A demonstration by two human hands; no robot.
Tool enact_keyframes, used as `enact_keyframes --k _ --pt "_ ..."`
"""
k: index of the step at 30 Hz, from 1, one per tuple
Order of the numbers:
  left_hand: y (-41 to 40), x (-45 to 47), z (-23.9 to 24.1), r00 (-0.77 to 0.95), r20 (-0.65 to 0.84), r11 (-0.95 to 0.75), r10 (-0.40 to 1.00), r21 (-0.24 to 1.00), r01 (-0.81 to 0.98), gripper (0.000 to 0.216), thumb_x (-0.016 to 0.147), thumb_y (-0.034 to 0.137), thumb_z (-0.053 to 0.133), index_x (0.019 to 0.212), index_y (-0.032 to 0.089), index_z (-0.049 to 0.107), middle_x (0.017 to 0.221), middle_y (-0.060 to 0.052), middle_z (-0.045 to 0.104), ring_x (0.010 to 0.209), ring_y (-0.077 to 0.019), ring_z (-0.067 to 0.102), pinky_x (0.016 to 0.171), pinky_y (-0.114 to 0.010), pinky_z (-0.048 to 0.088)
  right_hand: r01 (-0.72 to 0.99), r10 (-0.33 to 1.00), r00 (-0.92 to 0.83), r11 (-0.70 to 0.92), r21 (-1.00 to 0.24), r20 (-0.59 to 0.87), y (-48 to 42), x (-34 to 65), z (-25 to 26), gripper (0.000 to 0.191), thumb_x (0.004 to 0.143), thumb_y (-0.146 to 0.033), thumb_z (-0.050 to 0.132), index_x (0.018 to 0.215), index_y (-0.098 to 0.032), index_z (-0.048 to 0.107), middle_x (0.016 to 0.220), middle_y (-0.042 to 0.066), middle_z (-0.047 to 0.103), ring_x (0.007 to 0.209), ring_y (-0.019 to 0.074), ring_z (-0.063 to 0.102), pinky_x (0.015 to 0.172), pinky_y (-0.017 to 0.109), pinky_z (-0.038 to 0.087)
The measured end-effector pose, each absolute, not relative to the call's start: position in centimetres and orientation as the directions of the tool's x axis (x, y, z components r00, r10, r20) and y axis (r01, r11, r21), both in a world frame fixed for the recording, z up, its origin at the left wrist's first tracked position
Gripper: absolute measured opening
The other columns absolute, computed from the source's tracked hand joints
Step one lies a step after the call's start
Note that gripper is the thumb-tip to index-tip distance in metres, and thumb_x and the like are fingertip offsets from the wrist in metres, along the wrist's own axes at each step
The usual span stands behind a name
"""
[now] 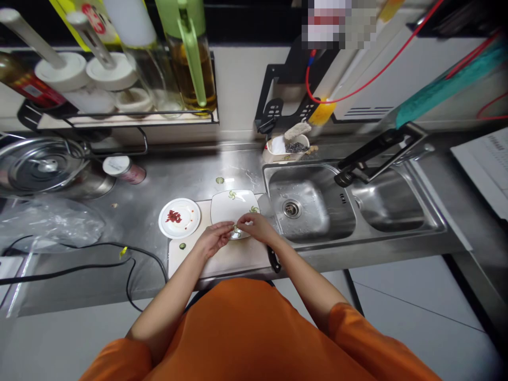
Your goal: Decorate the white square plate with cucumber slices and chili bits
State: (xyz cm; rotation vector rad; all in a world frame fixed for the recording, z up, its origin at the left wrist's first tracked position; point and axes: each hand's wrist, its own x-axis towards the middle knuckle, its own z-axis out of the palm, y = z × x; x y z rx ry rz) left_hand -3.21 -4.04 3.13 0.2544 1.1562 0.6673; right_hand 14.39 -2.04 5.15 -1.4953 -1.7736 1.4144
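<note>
Both hands are over the near edge of a white squarish plate (222, 203) with green swirl patterns, which sits on a pale cutting board (226, 262). My left hand (216, 238) has its thumb and fingers drawn together in a pinch. Opposite it, my right hand (257, 226) pinches with its fingertips almost meeting the left ones. Whatever lies between them is too small to make out. A small green-rimmed slice, like cucumber, (182, 246) lies on the board's left part, and a similar slice (219, 180) rests on the counter behind the plate.
A round white plate (191, 225) with chopped red pieces stands at the left. By my right forearm is a black-handled knife (273, 259). The double sink (313, 206) with its black faucet (357, 164) lies right. Cables (99, 244), a can (125, 169) and a lidded pot (47, 164) are left.
</note>
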Motion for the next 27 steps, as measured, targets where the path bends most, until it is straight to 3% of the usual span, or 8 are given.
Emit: enact_keyframes --k 5,10,17,27 --pt "-4.2 -3.0 2.8 0.087 -0.718 0.721 0.691 0.675 -0.157 0.033 0.056 0.03 0.077 0.082 0.012 0.067 0.06 -0.001 0.062 0.049 -0.006 0.051 0.043 -0.016 0.032 0.542 0.892 -0.328 -0.091 -0.835 -0.31 -1.4 14.6 4.2 0.011 0.074 -0.022 0.059 0.069 -0.016 0.067 0.069 -0.001 0.065 0.066 0.0103 0.054 0.065 0.023 0.037" --pt "-4.7 -2.7 1.9 0.016 -0.624 0.616 0.782 0.776 0.133 0.02 0.063 0.029 0.069 0.077 0.015 0.068 0.056 0.002 0.062 0.05 -0.0089 0.054 0.051 -0.02 0.04 0.7 0.866 -0.304 -0.079 -0.71 -0.396 -1.0 14.4 3.1 0.011 0.072 -0.023 0.06 0.068 -0.017 0.069 0.067 0.001 0.065 0.065 0.0121 0.055 0.059 0.023 0.036" --pt "-5.5 -1.8 1.9 -0.021 -0.53 0.477 0.848 0.745 0.466 0.014 0.069 0.024 0.059 0.077 0.019 0.069 0.055 0.003 0.062 0.054 -0.011 0.058 0.059 -0.022 0.043 0.881 0.806 -0.284 0.005 -0.474 -0.519 -0.7 13.9 2.3 0.017 0.074 -0.026 0.056 0.078 -0.021 0.071 0.079 0.002 0.069 0.077 0.0158 0.057 0.065 0.023 0.037" --pt "-5.5 -1.3 2.1 0.018 -0.437 0.327 0.899 0.7 0.635 0.015 0.071 0.019 0.057 0.076 0.019 0.071 0.073 -0.001 0.07 0.069 -0.0141 0.062 0.067 -0.024 0.043 0.942 0.773 -0.239 0.038 -0.334 -0.587 -0.9 13.2 3.5 0.019 0.078 -0.028 0.052 0.084 -0.024 0.07 0.091 0.004 0.068 0.096 0.0235 0.053 0.074 0.03 0.04"
